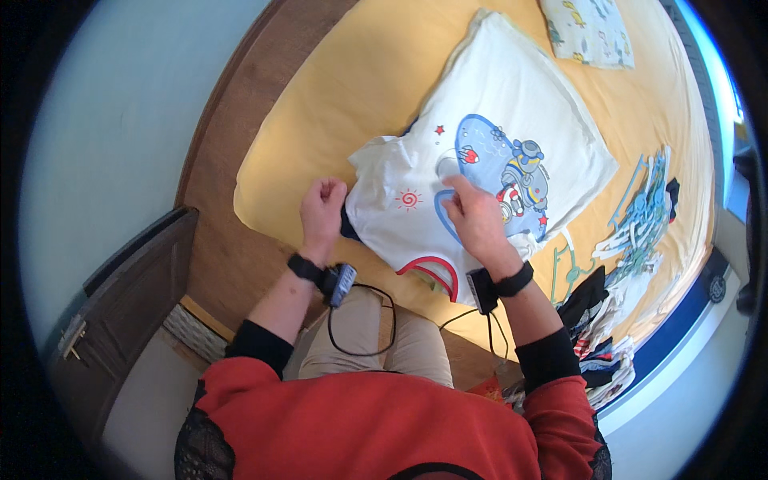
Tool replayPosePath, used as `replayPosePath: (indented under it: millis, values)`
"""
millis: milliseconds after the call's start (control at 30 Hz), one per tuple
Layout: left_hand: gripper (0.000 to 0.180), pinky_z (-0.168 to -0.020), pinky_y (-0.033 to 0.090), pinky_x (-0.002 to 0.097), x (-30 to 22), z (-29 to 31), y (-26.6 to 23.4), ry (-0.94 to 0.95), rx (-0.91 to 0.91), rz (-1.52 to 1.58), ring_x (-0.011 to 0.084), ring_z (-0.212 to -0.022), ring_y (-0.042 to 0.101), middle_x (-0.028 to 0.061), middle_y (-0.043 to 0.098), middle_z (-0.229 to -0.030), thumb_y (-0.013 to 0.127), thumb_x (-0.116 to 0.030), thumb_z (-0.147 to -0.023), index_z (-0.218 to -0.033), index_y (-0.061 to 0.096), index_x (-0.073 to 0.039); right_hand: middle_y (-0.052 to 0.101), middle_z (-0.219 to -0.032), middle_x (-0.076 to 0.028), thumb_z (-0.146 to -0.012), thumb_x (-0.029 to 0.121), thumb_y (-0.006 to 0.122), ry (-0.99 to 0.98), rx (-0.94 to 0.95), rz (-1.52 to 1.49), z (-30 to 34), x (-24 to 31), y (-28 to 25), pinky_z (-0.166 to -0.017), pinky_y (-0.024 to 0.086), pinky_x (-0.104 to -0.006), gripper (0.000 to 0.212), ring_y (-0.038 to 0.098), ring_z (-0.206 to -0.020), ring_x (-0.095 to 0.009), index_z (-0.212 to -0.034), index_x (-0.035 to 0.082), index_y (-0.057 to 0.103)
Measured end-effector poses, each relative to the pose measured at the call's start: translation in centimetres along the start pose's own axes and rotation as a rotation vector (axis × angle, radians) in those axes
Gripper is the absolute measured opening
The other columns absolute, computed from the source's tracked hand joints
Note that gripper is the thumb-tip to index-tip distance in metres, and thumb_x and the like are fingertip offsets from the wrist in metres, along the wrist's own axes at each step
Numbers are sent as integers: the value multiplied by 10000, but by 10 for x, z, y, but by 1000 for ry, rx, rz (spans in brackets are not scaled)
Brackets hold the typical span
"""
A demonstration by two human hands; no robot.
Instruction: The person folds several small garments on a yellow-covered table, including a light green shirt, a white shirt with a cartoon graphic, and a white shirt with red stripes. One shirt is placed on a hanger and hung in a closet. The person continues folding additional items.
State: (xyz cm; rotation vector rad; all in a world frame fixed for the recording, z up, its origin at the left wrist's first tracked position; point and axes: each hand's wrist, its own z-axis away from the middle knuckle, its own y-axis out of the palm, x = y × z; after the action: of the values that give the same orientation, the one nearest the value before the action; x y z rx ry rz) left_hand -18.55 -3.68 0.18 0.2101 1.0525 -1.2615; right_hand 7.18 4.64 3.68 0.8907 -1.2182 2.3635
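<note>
A white child's T-shirt (418, 178) lies spread on the yellow bed sheet, its red-trimmed neckline towards me and its hem pointing away. Its front carries a blue cartoon print (484, 136) with small red motifs. Just left of one sleeve is my left hand (322, 212), its fingers curled in and no object showing in them. A bit of dark cloth (349, 225) shows between that hand and the shirt. Over the shirt's front hovers or rests my right hand (480, 224), thumb and forefinger bent but apart; contact with the fabric is unclear. Both wrists wear black straps with small devices.
Green and blue hangers (640, 216) are heaped at the right of the bed, with a pile of mixed clothes (600, 344) nearer me. A patterned pillow (588, 32) lies at the far side. A dark wooden door (128, 320) stands at left.
</note>
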Motion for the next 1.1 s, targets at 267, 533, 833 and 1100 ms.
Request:
replayPosePath:
  millis: [267,533,833,1100]
  values:
    - [226,-621,467,258,14,-38,1,-33,352,-52,77,-678,563,-11,641,-755,750,-216,-899,-925,689,0,709,-874,-174,-881,239,702,-3,70,199,-92,68,26,-713,549,-485,239,691,-844,-389,-1040,71,640]
    - [129,-649,477,262,27,-37,11,90,281,-16,75,-691,562,-2,624,-742,679,-120,-903,-890,646,4,728,-913,-168,-872,333,692,-20,167,481,-126,91,34,-763,563,-469,275,707,-907,-368,-957,73,723]
    - [68,-641,456,215,53,-2,1,140,8,307,41,-720,510,-34,553,-823,631,-71,-944,-960,584,-24,749,-1052,-131,-848,136,622,-64,404,835,-154,103,54,-842,575,-402,201,718,-1011,-304,-984,107,767]
    - [197,-692,504,278,45,-37,-2,31,114,202,137,-768,607,49,640,-896,677,-174,-938,-1042,622,-16,728,-1021,-169,-861,160,590,-137,273,634,-175,86,49,-866,548,-440,210,684,-1026,-358,-975,91,752]
